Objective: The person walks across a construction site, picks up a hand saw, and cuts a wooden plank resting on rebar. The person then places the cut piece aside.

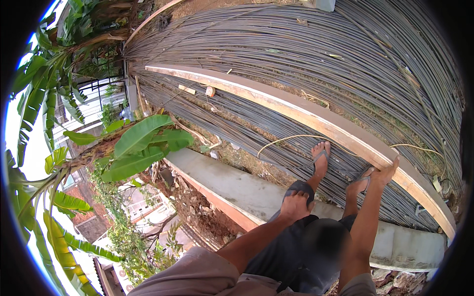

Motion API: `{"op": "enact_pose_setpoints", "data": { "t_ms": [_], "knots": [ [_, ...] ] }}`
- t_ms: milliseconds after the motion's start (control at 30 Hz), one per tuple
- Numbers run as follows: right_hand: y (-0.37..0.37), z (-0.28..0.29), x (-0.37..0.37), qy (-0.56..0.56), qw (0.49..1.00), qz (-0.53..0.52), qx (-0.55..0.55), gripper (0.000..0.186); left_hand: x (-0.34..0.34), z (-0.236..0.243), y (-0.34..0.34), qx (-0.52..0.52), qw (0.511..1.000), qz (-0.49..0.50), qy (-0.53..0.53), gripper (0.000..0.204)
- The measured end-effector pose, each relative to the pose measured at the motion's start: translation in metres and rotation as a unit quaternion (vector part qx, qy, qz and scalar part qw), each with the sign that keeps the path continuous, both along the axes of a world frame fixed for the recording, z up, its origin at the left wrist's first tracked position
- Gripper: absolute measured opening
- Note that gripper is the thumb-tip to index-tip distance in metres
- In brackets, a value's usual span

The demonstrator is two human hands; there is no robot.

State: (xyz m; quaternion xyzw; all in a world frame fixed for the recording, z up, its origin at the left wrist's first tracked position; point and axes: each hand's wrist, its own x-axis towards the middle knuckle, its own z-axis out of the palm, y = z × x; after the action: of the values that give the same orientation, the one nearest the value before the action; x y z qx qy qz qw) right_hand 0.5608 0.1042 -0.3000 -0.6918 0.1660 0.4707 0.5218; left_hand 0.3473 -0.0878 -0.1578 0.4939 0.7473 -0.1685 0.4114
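Observation:
A long wooden board (291, 108) with a pale edge and a brown upper face stands out across a bed of steel bars, running from far left to near right. My right hand (386, 173) grips its near edge toward the right end, thumb on top; part of the fingers is hidden. On my bent left knee, over dark trousers, rests my left hand (296, 206), fingers laid over the knee and holding nothing. My sandalled feet (321, 154) are on the bars, on the near side of the board.
Many long steel bars (237, 44) cover the ground. A low concrete wall (212, 172) runs beneath me, with rubble (197, 209) beyond its edge. A small orange-and-white object (210, 91) and a wood scrap (186, 89) lie near the board. Banana leaves (143, 140) reach in from the left.

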Motion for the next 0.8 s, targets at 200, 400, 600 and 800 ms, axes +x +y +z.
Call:
{"op": "enact_pose_setpoints", "data": {
  "t_ms": [200,400,600,800],
  "knots": [
    [-0.006,0.018,0.019,0.023,0.997,-0.061,0.040,0.079,-0.006,-0.013,-0.007,0.050,0.998,-0.026,0.006,0.038],
    [-0.081,-0.059,0.035,-0.039,0.980,-0.163,-0.103,0.064,-0.001,-0.007,0.016,0.048,0.997,-0.056,0.035,0.036],
    [-0.088,-0.029,0.026,0.024,0.959,-0.280,0.036,0.041,0.000,-0.013,0.026,0.092,0.990,-0.101,0.020,0.035],
    [-0.065,-0.020,0.027,0.065,0.956,-0.252,0.133,0.041,0.008,-0.013,0.039,0.088,0.988,-0.128,0.013,0.032]
  ]
}}
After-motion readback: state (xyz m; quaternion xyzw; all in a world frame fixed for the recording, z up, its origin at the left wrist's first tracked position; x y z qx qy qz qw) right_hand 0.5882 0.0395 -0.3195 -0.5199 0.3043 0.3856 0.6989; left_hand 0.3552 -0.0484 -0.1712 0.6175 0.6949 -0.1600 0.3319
